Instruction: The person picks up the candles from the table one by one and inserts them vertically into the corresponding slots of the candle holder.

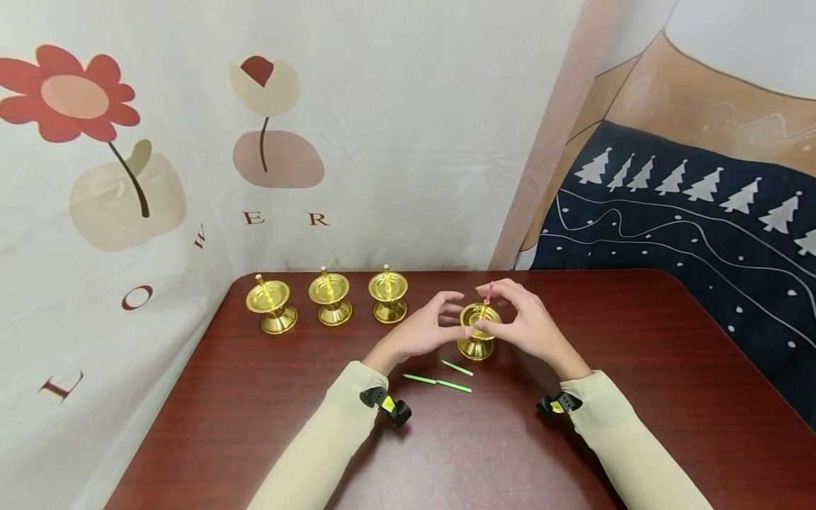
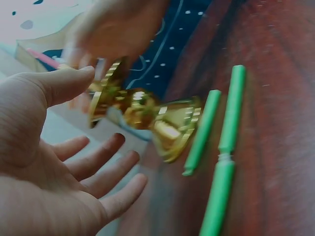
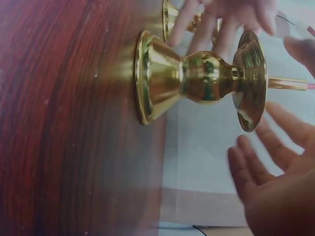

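A gold candle holder (image 1: pixel 476 348) stands upright on the table, a thin pink candle (image 1: pixel 489 292) upright in its central tube. On its left side, my left hand (image 1: pixel 422 330) is spread with fingers apart, thumb tip by the dish rim. My right hand (image 1: pixel 534 327) curves loosely around the right side, with thumb and fingers apart near the tube and candle. In the right wrist view, the dish (image 3: pixel 250 81) and tube sit between the relaxed fingers of my right hand (image 3: pixel 278 196). Three green candles (image 1: pixel 457 367) lie in front of the holder's base.
Three more gold candle holders (image 1: pixel 389 312) stand in a row toward the back left, their tubes without coloured candles. The dark red wooden table (image 1: pixel 255 425) ends at a printed white cloth (image 1: pixel 408 142) behind and a dark blue tree-patterned cloth (image 1: pixel 676 241) at right.
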Motion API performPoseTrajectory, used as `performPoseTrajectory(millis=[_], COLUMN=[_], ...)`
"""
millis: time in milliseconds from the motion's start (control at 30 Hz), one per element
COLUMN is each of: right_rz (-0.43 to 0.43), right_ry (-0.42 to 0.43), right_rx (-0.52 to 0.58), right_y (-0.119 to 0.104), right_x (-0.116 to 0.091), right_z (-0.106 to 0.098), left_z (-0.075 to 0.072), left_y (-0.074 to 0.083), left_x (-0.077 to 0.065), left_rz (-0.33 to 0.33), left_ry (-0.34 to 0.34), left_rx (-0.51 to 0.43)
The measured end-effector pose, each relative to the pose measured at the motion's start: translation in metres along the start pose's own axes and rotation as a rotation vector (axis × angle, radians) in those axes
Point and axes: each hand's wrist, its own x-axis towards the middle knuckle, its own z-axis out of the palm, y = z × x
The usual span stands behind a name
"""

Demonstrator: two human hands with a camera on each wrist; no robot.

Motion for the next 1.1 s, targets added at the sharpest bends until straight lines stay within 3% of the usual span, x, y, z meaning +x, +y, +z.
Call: performPoseTrajectory(millis=[100,200,333,467,600,767,933,1100], right_rz=[0.037,0.050,0.051,0.046,0.039,0.040,0.067,0.092], right_ry=[-0.080,-0.124,-0.140,-0.146,-0.153,-0.151,-0.152,-0.156], right_rx=[-0.042,-0.069,-0.089,-0.097,-0.103,-0.107,-0.101,-0.093], right_y=[0.002,0.003,0.004,0.004,0.005,0.007,0.011,0.015], right_x=[0.000,-0.001,-0.001,-0.002,-0.002,-0.003,-0.003,-0.002], right_z=[0.001,0.003,0.005,0.005,0.004,0.002,-0.002,-0.008], left_z=[-0.012,-0.024,-0.041,-0.059,-0.075,-0.087,-0.092,-0.092], left_y=[0.007,0.018,0.028,0.032,0.026,0.013,0.001,-0.006], left_x=[-0.003,-0.007,-0.015,-0.021,-0.026,-0.029,-0.026,-0.024], left_rz=[0.023,0.071,0.164,0.231,0.215,0.091,-0.060,-0.111], left_ry=[0.028,0.100,0.300,0.524,0.635,0.627,0.526,0.425], left_rx=[0.036,0.086,0.103,0.000,-0.070,-0.047,-0.016,-0.025])
